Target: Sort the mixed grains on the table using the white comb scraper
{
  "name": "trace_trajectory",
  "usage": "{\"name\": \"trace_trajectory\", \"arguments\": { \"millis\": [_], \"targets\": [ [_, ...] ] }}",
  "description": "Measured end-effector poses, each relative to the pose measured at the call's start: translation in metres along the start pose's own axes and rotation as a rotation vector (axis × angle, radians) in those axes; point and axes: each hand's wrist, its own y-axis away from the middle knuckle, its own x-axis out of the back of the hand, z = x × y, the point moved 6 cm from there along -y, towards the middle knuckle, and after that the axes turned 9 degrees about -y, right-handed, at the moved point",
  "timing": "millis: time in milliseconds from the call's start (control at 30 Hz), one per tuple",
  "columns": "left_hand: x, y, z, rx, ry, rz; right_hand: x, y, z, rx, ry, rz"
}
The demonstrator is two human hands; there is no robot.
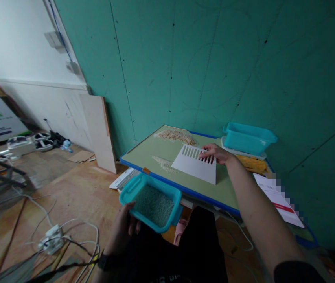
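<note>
My left hand (126,222) grips the near left rim of a blue plastic container (172,188), held just below the table's front edge. Pale grains (154,204) cover its bottom. In my right hand (216,152) is a white sheet with a row of slots (195,167), pinched at its slotted top edge; it is tilted over the table. To the left of the sheet's lower edge lies a small spread of whitish grains (166,164). A larger heap of tan and white grains (177,136) lies farther back on the greenish tabletop (139,151).
A second blue container (248,138) stands at the table's back right, above a yellow item (253,163). A printed sheet (279,200) lies at the right. White cables and a power strip (52,239) are on the floor at left; a board (98,133) leans on the wall.
</note>
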Motion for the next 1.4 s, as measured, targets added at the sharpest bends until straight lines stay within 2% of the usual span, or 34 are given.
{"name": "trace_trajectory", "arguments": {
  "millis": [133, 267, 367, 567, 700, 833, 1033, 1200, 1400],
  "targets": [
    [-0.006, -0.007, 0.009, 0.012, 0.053, 0.041, -0.021, -0.008, 0.000, 0.039, 0.014, -0.030],
    [-0.015, -0.006, 0.018, 0.038, 0.030, 0.014, -0.044, -0.012, -0.001, 0.082, 0.031, -0.024],
    [-0.015, -0.004, 0.020, 0.050, 0.024, 0.004, -0.057, -0.014, -0.002, 0.116, 0.037, -0.003],
    [-0.010, -0.005, 0.017, 0.075, 0.059, 0.016, -0.057, -0.013, -0.005, 0.144, -0.039, 0.018],
    [-0.009, -0.005, 0.013, 0.073, 0.085, 0.033, -0.054, -0.012, -0.006, 0.145, 0.004, 0.029],
    [-0.009, -0.004, 0.013, 0.069, 0.089, 0.027, -0.064, -0.015, -0.006, 0.181, 0.033, 0.028],
    [-0.009, -0.004, 0.025, 0.069, 0.062, 0.024, -0.081, -0.018, -0.003, 0.235, 0.054, 0.033],
    [-0.011, -0.007, 0.031, 0.073, 0.051, 0.030, -0.093, -0.013, -0.001, 0.224, 0.045, -0.010],
    [-0.013, -0.011, 0.037, 0.048, 0.053, 0.034, -0.100, -0.008, -0.004, 0.208, 0.025, -0.002]
  ]
}}
